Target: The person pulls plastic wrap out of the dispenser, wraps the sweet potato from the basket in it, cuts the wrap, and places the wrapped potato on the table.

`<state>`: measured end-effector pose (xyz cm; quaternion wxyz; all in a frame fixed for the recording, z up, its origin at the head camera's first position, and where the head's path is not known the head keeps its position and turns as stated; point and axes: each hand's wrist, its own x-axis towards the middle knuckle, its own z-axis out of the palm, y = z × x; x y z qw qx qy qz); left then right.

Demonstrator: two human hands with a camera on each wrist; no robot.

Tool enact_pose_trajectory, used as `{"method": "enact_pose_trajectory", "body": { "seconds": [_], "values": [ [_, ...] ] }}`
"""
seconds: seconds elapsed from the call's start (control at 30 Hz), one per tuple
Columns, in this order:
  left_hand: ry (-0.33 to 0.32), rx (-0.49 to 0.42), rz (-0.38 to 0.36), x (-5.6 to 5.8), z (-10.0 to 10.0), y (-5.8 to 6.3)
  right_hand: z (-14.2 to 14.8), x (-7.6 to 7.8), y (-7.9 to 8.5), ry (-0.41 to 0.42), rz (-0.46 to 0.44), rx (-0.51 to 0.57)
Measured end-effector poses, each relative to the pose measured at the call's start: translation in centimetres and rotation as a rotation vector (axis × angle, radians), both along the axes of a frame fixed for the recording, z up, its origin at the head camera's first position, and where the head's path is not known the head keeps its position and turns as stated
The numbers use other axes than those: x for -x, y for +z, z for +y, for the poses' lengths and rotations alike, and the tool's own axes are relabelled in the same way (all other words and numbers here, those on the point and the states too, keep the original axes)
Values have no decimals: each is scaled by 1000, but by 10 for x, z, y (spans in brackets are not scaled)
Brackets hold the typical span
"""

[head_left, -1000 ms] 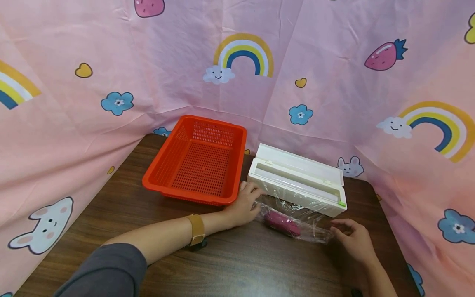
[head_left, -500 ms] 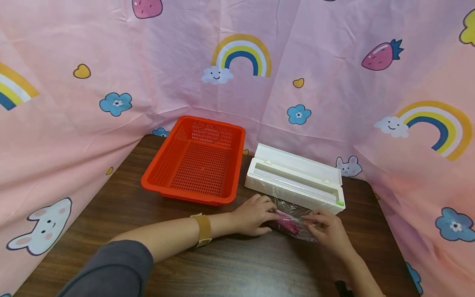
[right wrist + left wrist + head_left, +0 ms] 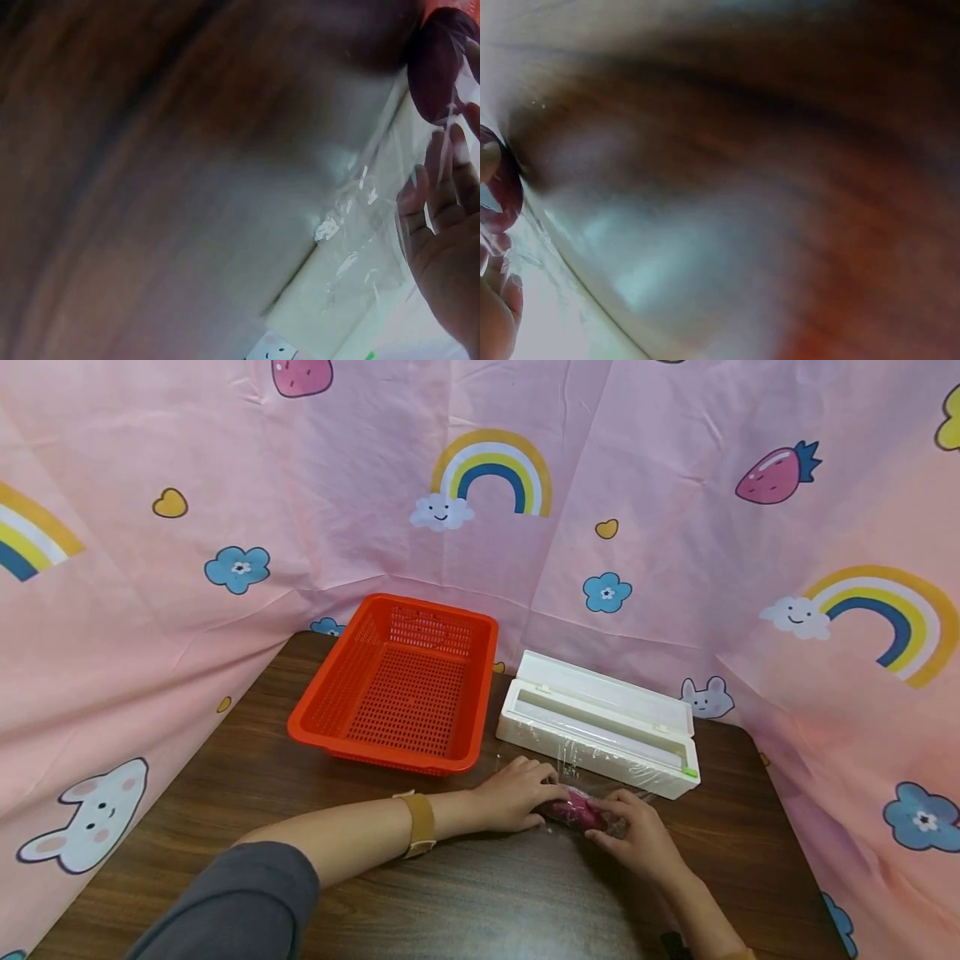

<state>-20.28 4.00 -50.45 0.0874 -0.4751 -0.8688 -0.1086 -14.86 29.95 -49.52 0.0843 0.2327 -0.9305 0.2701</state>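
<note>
Left hand (image 3: 515, 796): its fingers are bent and grip the left end of the pink object (image 3: 576, 810).
Right hand (image 3: 637, 835): its thumb and fingers are curved and pinch the clear film (image 3: 327, 227) at the right end of the object; whether they press on the object itself, the blurred wrist view does not let me say with certainty.
Pink object: it lies low at the worktop (image 3: 465, 893), between the two hands, with film over it; from the left fingers it is to the right, from the right fingers it is to the left.
Long axis: it goes from one hand to the other, and it is roughly parallel with the front side of the white box (image 3: 532, 737); this is the relation on which, in my judgement, the handling depends.
Nearer hand: neither one, because each hand is at its own end.
Clear film: it is also spread on the front wall of the box, just behind the object, with wrinkles that shine.
White box: it stands beyond the hands, its lid (image 3: 603, 692) raised at the back, and a pale roll (image 3: 600, 732) lies inside lengthwise.
Red basket (image 3: 390, 760): it stands to the left of the box, behind the left hand and apart from the object.
Backdrop: printed cloth (image 3: 337, 460) hangs behind the worktop.
</note>
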Motion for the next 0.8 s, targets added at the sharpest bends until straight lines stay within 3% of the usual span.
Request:
{"method": "enact_pose_trajectory", "body": {
  "seconds": [0.47, 0.8],
  "values": [
    [37, -140, -191, 6, 0, -2, -8, 0, -3, -129, -29, -91],
    [48, -246, -286, 6, -2, 11, -10, 0, 2, -137, 89, -23]
  ]
}}
